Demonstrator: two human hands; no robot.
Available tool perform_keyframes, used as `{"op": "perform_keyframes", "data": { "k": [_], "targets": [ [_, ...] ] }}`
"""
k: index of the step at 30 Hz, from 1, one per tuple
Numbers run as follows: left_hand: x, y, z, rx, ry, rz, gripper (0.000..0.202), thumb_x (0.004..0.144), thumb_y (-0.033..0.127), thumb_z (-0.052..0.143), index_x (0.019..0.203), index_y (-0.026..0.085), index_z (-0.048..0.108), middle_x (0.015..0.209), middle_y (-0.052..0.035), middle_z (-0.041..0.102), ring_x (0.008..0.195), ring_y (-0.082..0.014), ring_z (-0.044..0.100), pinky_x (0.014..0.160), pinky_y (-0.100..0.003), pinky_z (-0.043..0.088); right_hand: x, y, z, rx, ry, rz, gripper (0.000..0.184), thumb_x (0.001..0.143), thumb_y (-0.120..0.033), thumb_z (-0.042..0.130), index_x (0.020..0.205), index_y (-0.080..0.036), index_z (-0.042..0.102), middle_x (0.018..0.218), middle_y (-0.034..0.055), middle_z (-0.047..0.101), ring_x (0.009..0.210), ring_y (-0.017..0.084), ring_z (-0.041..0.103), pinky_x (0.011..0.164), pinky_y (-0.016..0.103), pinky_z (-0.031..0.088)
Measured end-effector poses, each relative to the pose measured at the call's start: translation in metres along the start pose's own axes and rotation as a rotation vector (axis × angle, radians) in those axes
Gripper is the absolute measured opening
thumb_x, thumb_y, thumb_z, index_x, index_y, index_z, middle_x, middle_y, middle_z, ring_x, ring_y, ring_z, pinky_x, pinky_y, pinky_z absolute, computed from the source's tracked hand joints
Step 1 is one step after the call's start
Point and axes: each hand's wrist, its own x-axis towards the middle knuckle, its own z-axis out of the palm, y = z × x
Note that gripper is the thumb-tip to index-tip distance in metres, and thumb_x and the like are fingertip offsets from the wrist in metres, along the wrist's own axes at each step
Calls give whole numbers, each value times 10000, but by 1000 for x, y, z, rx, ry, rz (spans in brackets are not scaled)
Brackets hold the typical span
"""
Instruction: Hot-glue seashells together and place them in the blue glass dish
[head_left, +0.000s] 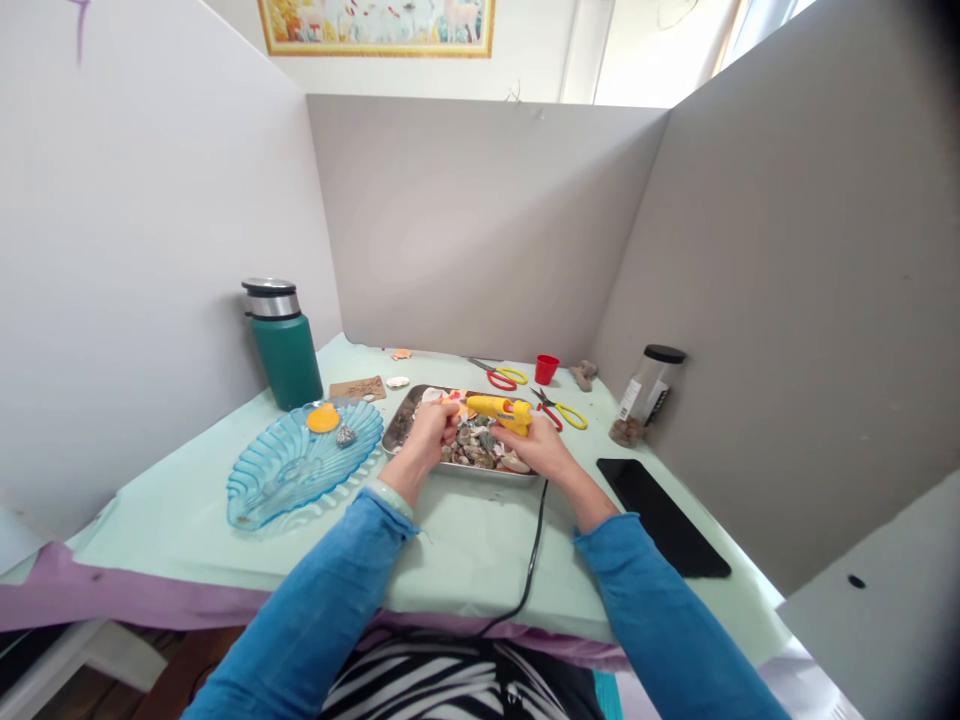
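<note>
My right hand (538,447) is wrapped round the handle of a yellow hot glue gun (491,407), its nozzle pointing left. Close to that nozzle, my left hand (435,425) is closed in a pinch. Whatever sits between its fingers is too small and covered to make out; a bit of orange shows beside them. Both hands are over a metal tray (392,432) heaped with shells and small stones (476,448). From the glue gun, a black cord (534,555) runs down over the table's front edge.
Left stands a green bottle (285,355) behind a blue glass dish (281,480) holding an orange shell (323,418). Two pairs of scissors (504,377) and a red cup (547,369) lie beyond the tray. Right are a jar (637,405) and a black slab (660,515). Grey panels enclose the table.
</note>
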Motion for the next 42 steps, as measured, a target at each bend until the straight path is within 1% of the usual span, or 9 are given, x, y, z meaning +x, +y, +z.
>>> {"op": "perform_keyframes", "data": {
  "k": [3, 6, 13, 17, 24, 32, 38, 42],
  "targets": [
    [0, 0, 0, -2, -6, 6, 213, 658, 153, 606, 665, 199, 397, 470, 71, 411, 334, -26, 260, 382, -204, 141, 0, -2, 0, 16, 2, 5, 318, 722, -478, 675, 736, -161, 700, 617, 25, 672, 602, 191, 613, 566, 277, 452],
    [0, 0, 0, -6, -19, 18, 222, 654, 156, 617, 671, 200, 401, 473, 72, 417, 335, -25, 260, 382, -201, 137, -1, -5, -1, 11, 8, 43, 301, 730, -457, 663, 700, -159, 687, 606, 31, 667, 587, 187, 612, 575, 280, 451],
    [-3, 1, 2, 9, 23, 13, 188, 668, 143, 596, 681, 194, 415, 465, 73, 415, 330, -25, 263, 382, -198, 138, -1, -4, -1, -6, 2, 40, 329, 719, -488, 664, 683, -161, 668, 611, 30, 661, 586, 181, 595, 564, 279, 425],
    [-3, 2, 2, 20, 18, 13, 200, 647, 130, 602, 671, 196, 415, 461, 74, 408, 332, -24, 249, 385, -200, 125, 0, -1, 0, 27, 18, 40, 318, 721, -474, 673, 748, -157, 681, 624, 29, 670, 587, 183, 600, 553, 278, 428],
    [-3, 3, 3, 48, -28, -13, 171, 636, 114, 573, 567, 173, 428, 440, 58, 383, 328, -14, 209, 378, -206, 106, 1, 2, 0, 53, 50, 62, 282, 729, -449, 671, 724, -167, 664, 593, 27, 652, 548, 169, 579, 525, 275, 420],
    [-2, 3, 2, 1, -16, -55, 171, 660, 117, 569, 591, 180, 425, 432, 67, 354, 329, -22, 206, 376, -201, 110, -1, 0, 0, 51, 51, 67, 279, 727, -447, 671, 700, -170, 655, 590, 24, 645, 556, 168, 582, 529, 274, 419],
    [-4, 4, 2, 51, -78, -68, 216, 653, 120, 552, 537, 188, 384, 419, 64, 332, 322, -17, 194, 375, -203, 98, 0, 2, 1, 71, 64, 82, 286, 724, -451, 672, 708, -166, 665, 587, 28, 647, 564, 175, 592, 520, 269, 423],
    [-4, 3, 3, 91, -11, -38, 187, 629, 110, 560, 575, 191, 400, 423, 64, 365, 317, -23, 212, 376, -205, 106, 0, 2, 1, 66, 62, 64, 278, 726, -443, 667, 712, -165, 663, 583, 21, 646, 549, 165, 583, 526, 267, 421]
  ]
}}
